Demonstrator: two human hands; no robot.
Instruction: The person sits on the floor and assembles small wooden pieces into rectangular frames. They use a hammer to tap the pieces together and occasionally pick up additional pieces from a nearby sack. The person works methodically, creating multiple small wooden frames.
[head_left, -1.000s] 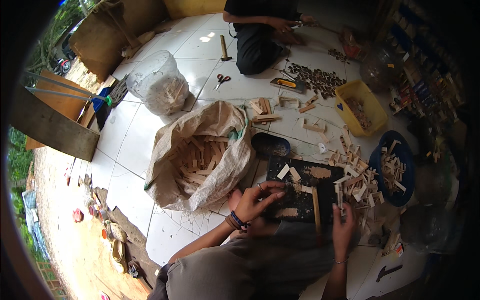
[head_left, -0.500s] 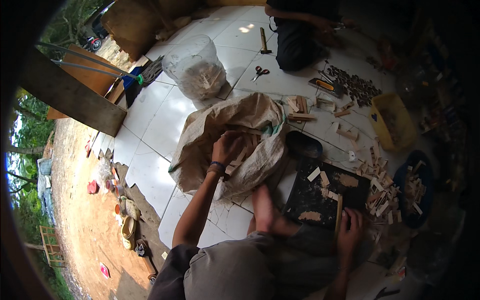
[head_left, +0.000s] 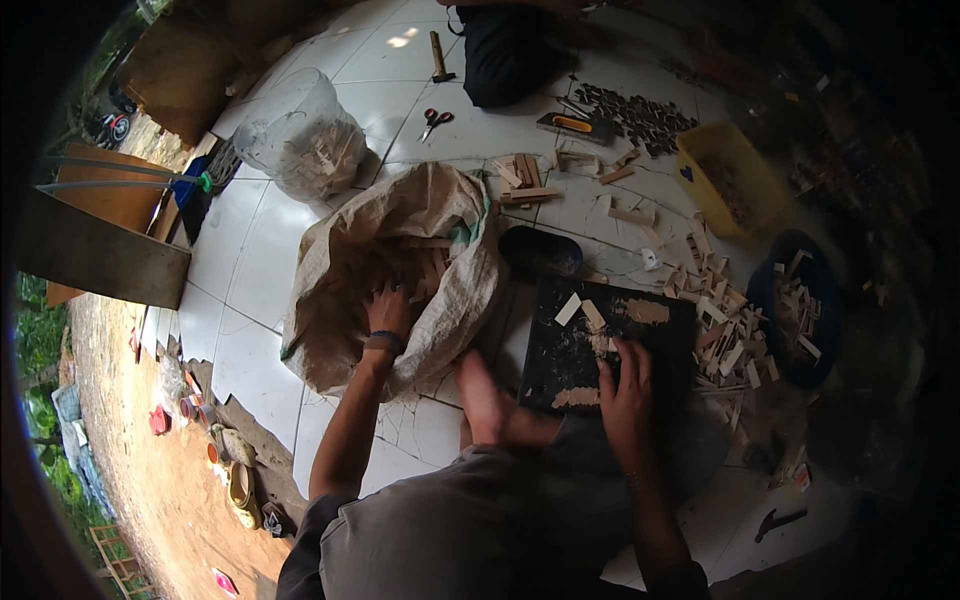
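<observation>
My left hand (head_left: 388, 312) reaches into a pale woven sack (head_left: 468, 285), its fingers spread over wooden strips (head_left: 432, 268) inside. My right hand (head_left: 630, 388) is above a black board (head_left: 545, 365) across my lap, fingers stretched out and somewhat apart. Its fingertips are at a small wood piece (head_left: 603, 344); whether they grip it is hard to see. Two more pieces, a pale block (head_left: 568, 309) and a tan block (head_left: 593, 316), lie on the board. Brown smeared patches (head_left: 646, 311) mark its surface.
Loose wood blocks (head_left: 735, 340) are heaped right of the board, beside a blue basin (head_left: 825, 362) and a yellow tub (head_left: 690, 182). Beyond the sack are a clear plastic bin (head_left: 285, 125), scissors (head_left: 435, 122) and a hammer (head_left: 438, 55). A person's dark-clothed leg (head_left: 510, 60) is at the top.
My left hand, closed earlier, has spread its fingers deeper in the sack. My right hand has moved from a thin yellowish stick at the board's edge to the small wood piece. The view has shifted rightward.
</observation>
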